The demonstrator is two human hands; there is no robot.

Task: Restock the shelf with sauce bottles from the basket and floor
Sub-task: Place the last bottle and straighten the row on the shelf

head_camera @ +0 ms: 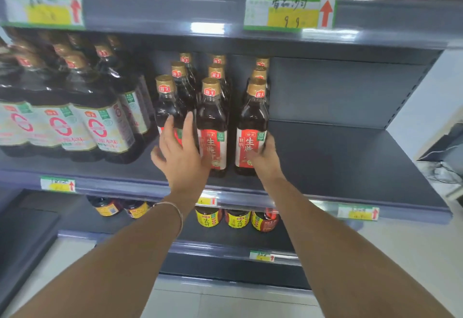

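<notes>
My right hand [263, 155] is gripping the lower label of the rightmost front sauce bottle [252, 127] standing on the middle shelf [350, 167]. My left hand [181, 152], fingers spread apart, is resting against the two front bottles beside it, hiding their labels. The price tags [290, 11] above are blurring unreadably.

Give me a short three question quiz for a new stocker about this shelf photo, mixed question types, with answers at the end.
1. True or false: the right hand is on the front bottle of the rightmost red-label column.
2. Which side of the middle shelf is bare: A left, B right?
3. Fill in: the left hand wears a ___ on its wrist.

Key: 1 true. 2 B. 3 bracelet.
</notes>
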